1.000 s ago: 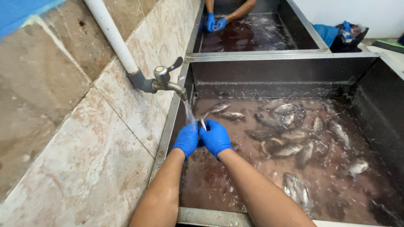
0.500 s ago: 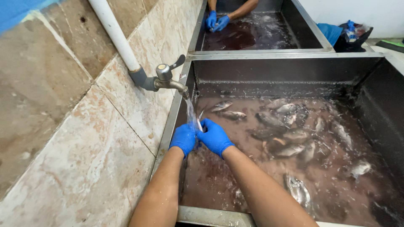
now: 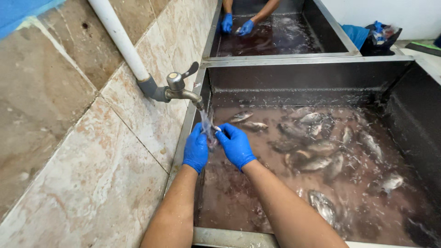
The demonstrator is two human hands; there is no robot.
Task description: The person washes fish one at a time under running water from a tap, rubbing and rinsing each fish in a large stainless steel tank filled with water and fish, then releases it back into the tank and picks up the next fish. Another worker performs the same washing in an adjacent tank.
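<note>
We note both hands in blue gloves, held close together under the running tap [image 3: 183, 92] at the near left corner of the large steel sink [image 3: 303, 69]. The left hand [image 3: 196, 149] is curled, fingers wrapped around a small fish [image 3: 212, 137] from the left side; the right hand [image 3: 236, 146] closes on the same fish from the right, thumb and fingers pinching it. The fish is mostly hidden between the gloves; we see only a pale sliver of it, directly in the stream of water [image 3: 205, 120] that falls from the spout. The fish is held above the water surface, just beside the left wall of the sink. The tap is a metal lever type, fitted through a grey elbow to a white pipe [image 3: 119, 39] that runs diagonally up the tiled wall [image 3: 82, 151]. The sink holds murky reddish-brown water [image 3: 239, 193] with many small silvery-grey fish [image 3: 317, 138] lying loose in it, clustered mainly in the middle and right, well apart from the hands; one larger fish [image 3: 323, 205] lies near the front rim. Both forearms are bare and enter from the bottom edge. Beyond the far rim sits a second sink [image 3: 321, 32] with dark water, where another person's two blue-gloved hands [image 3: 236, 25] work close together; we cannot tell what they hold. To the right of that sink we see a blue bag [image 3: 357, 34] beside a dark bag [image 3: 383, 39].
</note>
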